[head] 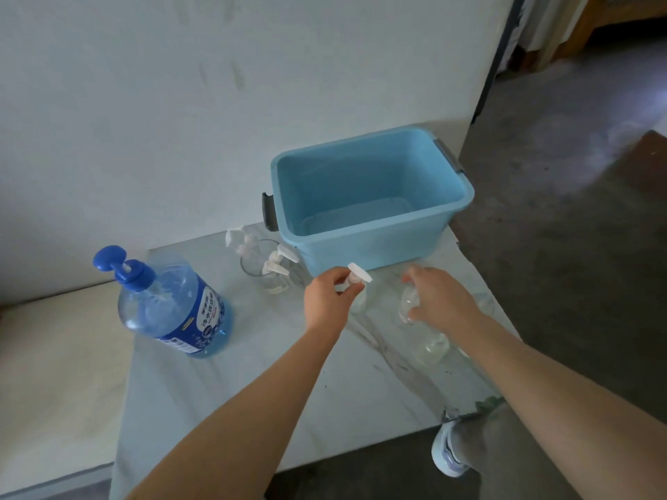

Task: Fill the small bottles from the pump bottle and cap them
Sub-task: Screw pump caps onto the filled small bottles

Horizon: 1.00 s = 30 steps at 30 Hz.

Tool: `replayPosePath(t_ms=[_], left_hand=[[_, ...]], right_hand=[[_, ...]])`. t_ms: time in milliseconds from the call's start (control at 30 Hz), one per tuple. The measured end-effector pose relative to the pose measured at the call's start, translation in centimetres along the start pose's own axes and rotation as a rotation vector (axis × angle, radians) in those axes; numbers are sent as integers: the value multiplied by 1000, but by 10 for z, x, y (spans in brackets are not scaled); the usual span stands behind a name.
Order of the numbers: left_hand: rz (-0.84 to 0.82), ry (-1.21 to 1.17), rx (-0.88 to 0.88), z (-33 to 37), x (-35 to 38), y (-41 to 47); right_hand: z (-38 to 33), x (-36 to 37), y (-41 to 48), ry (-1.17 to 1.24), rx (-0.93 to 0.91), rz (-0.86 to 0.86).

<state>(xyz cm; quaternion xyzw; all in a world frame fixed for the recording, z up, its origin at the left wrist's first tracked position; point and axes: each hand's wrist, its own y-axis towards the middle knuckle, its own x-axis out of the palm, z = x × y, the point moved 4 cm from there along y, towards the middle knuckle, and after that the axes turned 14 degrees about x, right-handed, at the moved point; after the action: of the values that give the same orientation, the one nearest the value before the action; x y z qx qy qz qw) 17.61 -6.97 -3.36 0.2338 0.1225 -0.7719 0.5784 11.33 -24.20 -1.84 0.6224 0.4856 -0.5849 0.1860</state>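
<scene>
Head view: pinches white cap (358, 277) atop middle bottle (361, 302) with left hand (326, 297), grips right bottle (409, 305) with right hand (444, 302), on desk (274, 373) beside blue bin (371, 196); leaves pump bottle (173, 301) well apart at left. Risks tipping these light bottles by crooked twisting.

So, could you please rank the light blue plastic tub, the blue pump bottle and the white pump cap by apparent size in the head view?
Largest: light blue plastic tub.
Then the blue pump bottle.
Smallest: white pump cap, pinched by the left hand.
</scene>
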Motion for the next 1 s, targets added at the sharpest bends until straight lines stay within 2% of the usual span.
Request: replayPosePath(t_ms=[133, 200, 333, 433, 567, 700, 867, 1000], left_hand=[[-62, 13, 5, -4, -3, -2], [-39, 42, 7, -9, -15, -4], [195, 252, 83, -18, -65, -3], [305, 352, 23, -29, -103, 10], [198, 484, 59, -40, -114, 26], [126, 504, 64, -49, -108, 35], [182, 564, -7, -53, -103, 38], [208, 534, 35, -51, -106, 38]], right_hand=[[1, 5, 3, 22, 54, 31], [1, 7, 4, 74, 60, 17], [-4, 12, 5, 127, 69, -30], [-6, 11, 5, 124, 84, -38], [-4, 12, 4, 107, 137, -68], [-5, 14, 5, 126, 141, -68], [-4, 14, 1, 201, 148, -22], [-7, 7, -6, 243, 116, 29]])
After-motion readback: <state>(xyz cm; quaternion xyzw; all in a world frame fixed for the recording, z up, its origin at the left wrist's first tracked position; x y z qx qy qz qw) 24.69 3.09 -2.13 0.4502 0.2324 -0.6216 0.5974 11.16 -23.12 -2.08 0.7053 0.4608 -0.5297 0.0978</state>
